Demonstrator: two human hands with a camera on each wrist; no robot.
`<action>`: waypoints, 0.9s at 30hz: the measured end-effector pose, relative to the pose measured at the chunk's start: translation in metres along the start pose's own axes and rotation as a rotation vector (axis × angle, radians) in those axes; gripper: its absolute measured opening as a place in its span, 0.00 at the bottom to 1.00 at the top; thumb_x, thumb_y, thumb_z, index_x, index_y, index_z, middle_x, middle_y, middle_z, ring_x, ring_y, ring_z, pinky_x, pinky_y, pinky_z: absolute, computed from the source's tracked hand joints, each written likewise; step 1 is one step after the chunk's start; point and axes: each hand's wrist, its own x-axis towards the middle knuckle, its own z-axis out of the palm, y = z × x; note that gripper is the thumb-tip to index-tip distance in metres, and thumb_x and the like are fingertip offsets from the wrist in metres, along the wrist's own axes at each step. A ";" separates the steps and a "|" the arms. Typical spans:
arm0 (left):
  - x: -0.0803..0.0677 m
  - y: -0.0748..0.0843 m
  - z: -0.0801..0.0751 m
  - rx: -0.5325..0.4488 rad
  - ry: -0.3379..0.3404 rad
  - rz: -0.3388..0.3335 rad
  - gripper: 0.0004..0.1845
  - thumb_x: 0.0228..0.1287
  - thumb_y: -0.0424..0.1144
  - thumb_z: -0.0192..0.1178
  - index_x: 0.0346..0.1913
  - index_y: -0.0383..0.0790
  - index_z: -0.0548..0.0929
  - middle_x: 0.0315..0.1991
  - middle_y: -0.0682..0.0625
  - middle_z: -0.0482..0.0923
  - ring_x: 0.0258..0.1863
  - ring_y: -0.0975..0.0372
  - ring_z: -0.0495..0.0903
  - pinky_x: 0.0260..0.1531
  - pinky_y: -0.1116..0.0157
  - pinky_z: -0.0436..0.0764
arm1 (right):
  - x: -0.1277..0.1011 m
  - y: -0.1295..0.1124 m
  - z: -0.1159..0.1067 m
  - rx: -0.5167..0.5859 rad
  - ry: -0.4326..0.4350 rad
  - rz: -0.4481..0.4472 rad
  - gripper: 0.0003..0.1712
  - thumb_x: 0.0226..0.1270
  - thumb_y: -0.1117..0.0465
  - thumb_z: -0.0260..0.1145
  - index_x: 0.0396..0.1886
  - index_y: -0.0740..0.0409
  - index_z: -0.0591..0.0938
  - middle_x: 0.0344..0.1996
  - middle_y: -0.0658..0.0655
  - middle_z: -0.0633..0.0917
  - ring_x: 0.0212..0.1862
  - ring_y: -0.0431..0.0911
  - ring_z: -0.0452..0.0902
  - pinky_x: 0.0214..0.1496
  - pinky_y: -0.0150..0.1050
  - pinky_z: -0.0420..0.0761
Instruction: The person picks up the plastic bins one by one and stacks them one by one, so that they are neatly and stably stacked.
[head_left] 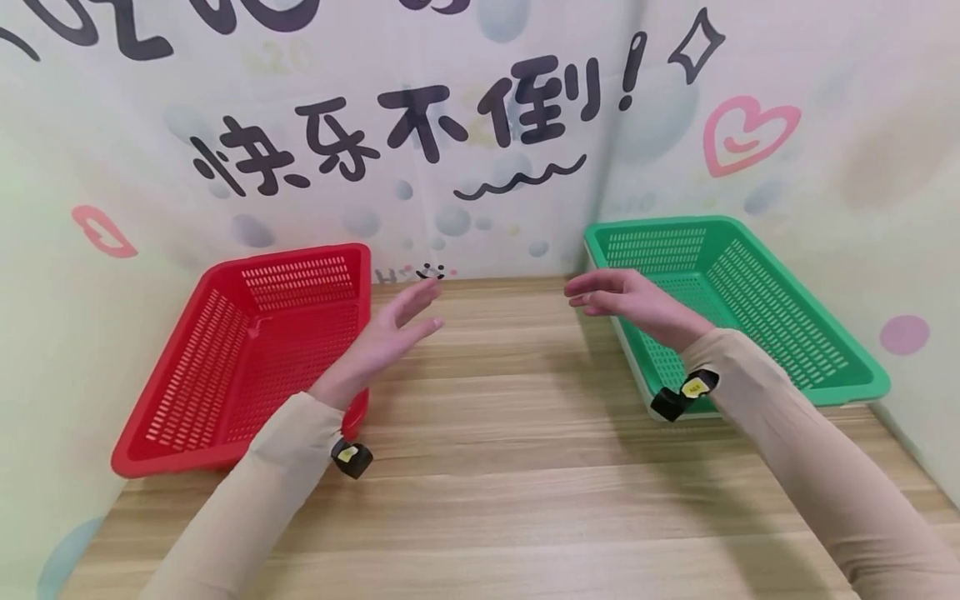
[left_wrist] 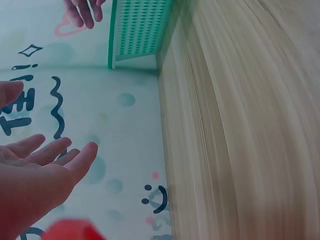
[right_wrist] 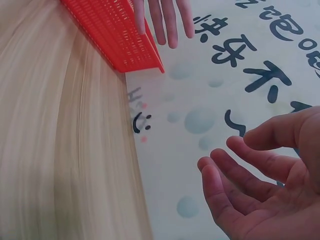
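My left hand [head_left: 401, 321] hovers above the wooden table [head_left: 495, 467], fingers straight and holding nothing, just right of the red basket [head_left: 247, 350]. My right hand [head_left: 611, 296] floats opposite it with relaxed fingers, empty, at the near left corner of the green basket [head_left: 738, 304]. The palms face each other across a gap. In the left wrist view the left hand [left_wrist: 40, 172] is spread open, with the green basket [left_wrist: 140, 30] beyond. The right wrist view shows the right hand [right_wrist: 255, 180] loosely open and the red basket [right_wrist: 112, 32] behind.
Printed walls [head_left: 480, 125] with black characters and a pink heart close in the table at the back and both sides. Both baskets look empty and lean against the walls. A small black camera is strapped to each wrist.
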 end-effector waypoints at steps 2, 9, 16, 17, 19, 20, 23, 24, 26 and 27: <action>-0.003 -0.002 -0.004 0.007 0.007 -0.005 0.34 0.70 0.39 0.57 0.75 0.47 0.57 0.72 0.45 0.59 0.72 0.55 0.54 0.65 0.49 0.63 | 0.005 0.001 0.004 0.011 -0.001 0.011 0.21 0.74 0.63 0.54 0.62 0.69 0.72 0.60 0.63 0.74 0.62 0.54 0.70 0.61 0.42 0.73; -0.014 -0.012 -0.017 0.042 0.023 -0.018 0.34 0.70 0.39 0.57 0.75 0.44 0.57 0.72 0.42 0.59 0.71 0.52 0.55 0.65 0.48 0.62 | 0.019 0.004 0.019 0.028 -0.003 0.005 0.20 0.74 0.64 0.54 0.61 0.67 0.73 0.59 0.63 0.75 0.62 0.57 0.70 0.62 0.48 0.72; -0.025 -0.015 -0.034 0.044 0.045 -0.043 0.35 0.70 0.41 0.57 0.75 0.43 0.56 0.72 0.42 0.59 0.71 0.51 0.56 0.65 0.46 0.61 | 0.033 0.007 0.032 0.078 0.012 0.019 0.20 0.73 0.65 0.55 0.61 0.70 0.73 0.59 0.65 0.75 0.61 0.59 0.71 0.61 0.48 0.74; -0.026 -0.016 -0.037 0.040 0.050 -0.044 0.35 0.70 0.41 0.57 0.75 0.43 0.56 0.72 0.42 0.59 0.71 0.51 0.57 0.65 0.47 0.61 | 0.035 0.007 0.034 0.089 0.012 0.020 0.20 0.73 0.66 0.54 0.61 0.70 0.73 0.60 0.66 0.75 0.61 0.59 0.71 0.61 0.48 0.74; -0.029 -0.017 -0.042 0.036 0.060 -0.049 0.35 0.70 0.41 0.57 0.75 0.44 0.55 0.72 0.42 0.59 0.70 0.51 0.58 0.65 0.47 0.63 | 0.038 0.006 0.038 0.099 0.009 0.022 0.21 0.72 0.66 0.54 0.61 0.71 0.73 0.60 0.67 0.75 0.61 0.59 0.71 0.60 0.47 0.74; -0.031 -0.017 -0.044 0.032 0.065 -0.050 0.35 0.70 0.41 0.57 0.75 0.44 0.55 0.71 0.42 0.59 0.70 0.51 0.58 0.64 0.48 0.63 | 0.039 0.005 0.040 0.104 0.007 0.025 0.20 0.72 0.66 0.54 0.61 0.71 0.73 0.59 0.66 0.75 0.61 0.60 0.71 0.60 0.47 0.75; -0.038 -0.016 -0.052 0.023 0.081 -0.061 0.37 0.69 0.41 0.59 0.76 0.45 0.54 0.72 0.43 0.59 0.69 0.51 0.59 0.63 0.49 0.67 | 0.043 0.001 0.047 0.104 -0.002 0.033 0.20 0.73 0.66 0.54 0.60 0.70 0.73 0.58 0.65 0.76 0.60 0.59 0.72 0.60 0.48 0.74; -0.041 -0.016 -0.055 0.024 0.089 -0.070 0.38 0.68 0.42 0.59 0.76 0.45 0.54 0.72 0.44 0.59 0.69 0.51 0.60 0.62 0.50 0.67 | 0.045 0.001 0.050 0.104 -0.008 0.038 0.20 0.73 0.65 0.54 0.61 0.69 0.74 0.58 0.64 0.77 0.60 0.59 0.72 0.60 0.48 0.74; -0.043 -0.014 -0.059 0.026 0.093 -0.077 0.39 0.67 0.43 0.60 0.76 0.46 0.53 0.72 0.46 0.59 0.69 0.52 0.60 0.61 0.50 0.68 | 0.046 -0.001 0.053 0.102 -0.007 0.036 0.19 0.73 0.66 0.54 0.60 0.69 0.74 0.58 0.64 0.77 0.59 0.58 0.73 0.60 0.49 0.74; -0.044 -0.013 -0.062 0.031 0.095 -0.082 0.40 0.67 0.44 0.61 0.76 0.47 0.53 0.72 0.47 0.59 0.69 0.52 0.61 0.61 0.50 0.68 | 0.046 -0.001 0.055 0.107 -0.005 0.036 0.19 0.73 0.66 0.54 0.60 0.69 0.74 0.58 0.64 0.77 0.59 0.58 0.74 0.61 0.49 0.74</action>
